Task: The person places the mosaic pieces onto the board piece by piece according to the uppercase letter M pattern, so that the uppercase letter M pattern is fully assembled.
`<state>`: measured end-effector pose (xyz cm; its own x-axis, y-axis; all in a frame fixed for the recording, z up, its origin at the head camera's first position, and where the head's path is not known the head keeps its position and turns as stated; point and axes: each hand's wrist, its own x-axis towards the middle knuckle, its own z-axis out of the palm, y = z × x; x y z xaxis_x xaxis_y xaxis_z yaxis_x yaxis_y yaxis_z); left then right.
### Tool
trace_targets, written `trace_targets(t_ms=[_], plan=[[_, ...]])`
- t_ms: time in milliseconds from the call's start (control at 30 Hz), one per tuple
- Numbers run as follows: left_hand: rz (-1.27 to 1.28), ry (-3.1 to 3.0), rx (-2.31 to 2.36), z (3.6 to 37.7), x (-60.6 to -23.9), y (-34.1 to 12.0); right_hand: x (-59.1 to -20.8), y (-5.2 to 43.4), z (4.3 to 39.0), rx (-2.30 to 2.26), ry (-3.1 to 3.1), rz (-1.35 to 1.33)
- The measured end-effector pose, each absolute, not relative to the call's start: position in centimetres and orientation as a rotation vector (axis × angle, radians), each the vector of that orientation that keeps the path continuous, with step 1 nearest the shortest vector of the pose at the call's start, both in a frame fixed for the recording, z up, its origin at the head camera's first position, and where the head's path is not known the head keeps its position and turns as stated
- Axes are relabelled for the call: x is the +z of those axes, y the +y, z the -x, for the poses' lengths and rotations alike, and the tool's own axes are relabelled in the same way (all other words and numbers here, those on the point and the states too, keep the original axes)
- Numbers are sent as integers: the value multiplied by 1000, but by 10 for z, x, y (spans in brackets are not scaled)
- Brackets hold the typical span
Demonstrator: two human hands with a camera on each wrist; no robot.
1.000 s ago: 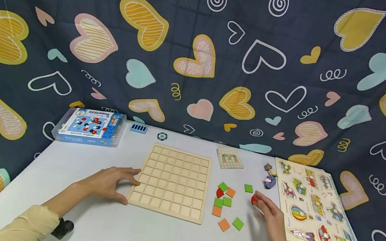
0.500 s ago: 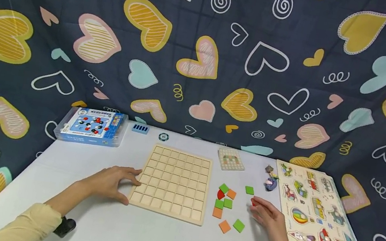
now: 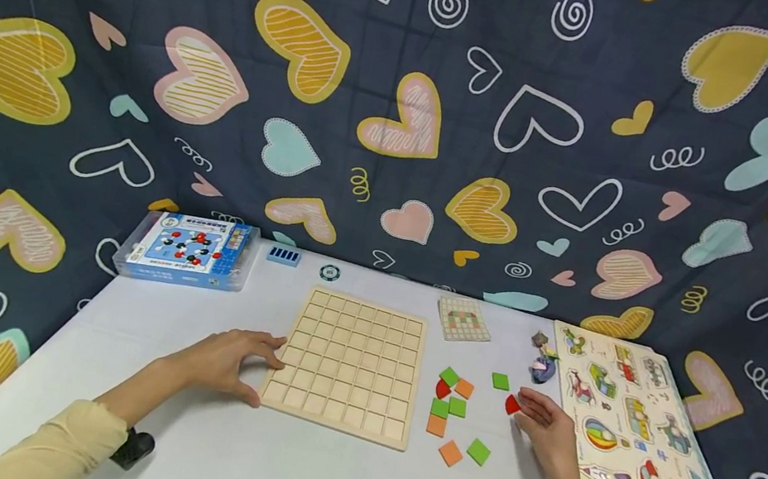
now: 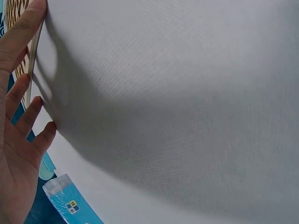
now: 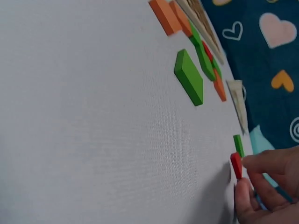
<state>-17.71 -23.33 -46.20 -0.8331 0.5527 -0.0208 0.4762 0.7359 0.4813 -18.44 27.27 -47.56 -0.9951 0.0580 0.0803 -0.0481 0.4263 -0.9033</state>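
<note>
Right wrist view: the right hand [image 5: 266,186] pinches a red piece [image 5: 236,165] between thumb and fingertips, seemingly resting on the white surface [image 3: 317,472] just beside a green tile [image 3: 501,381]. The left hand [image 3: 221,362], fingers relaxed, its grip wide, touches the wooden grid board [image 3: 349,364].

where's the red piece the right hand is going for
In the head view the red piece lies on the white table, at the right hand fingertips, just below a green tile and left of the picture puzzle board.
</note>
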Motion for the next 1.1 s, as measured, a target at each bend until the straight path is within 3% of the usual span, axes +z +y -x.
trace_targets(t_ms=[767,1100], plan=[[-892,2793,695,178,-463,-234,-488,277,195,1591,-2612,158],[-886,2800,682,178,-462,-233,-476,262,197,1675,-2579,164]])
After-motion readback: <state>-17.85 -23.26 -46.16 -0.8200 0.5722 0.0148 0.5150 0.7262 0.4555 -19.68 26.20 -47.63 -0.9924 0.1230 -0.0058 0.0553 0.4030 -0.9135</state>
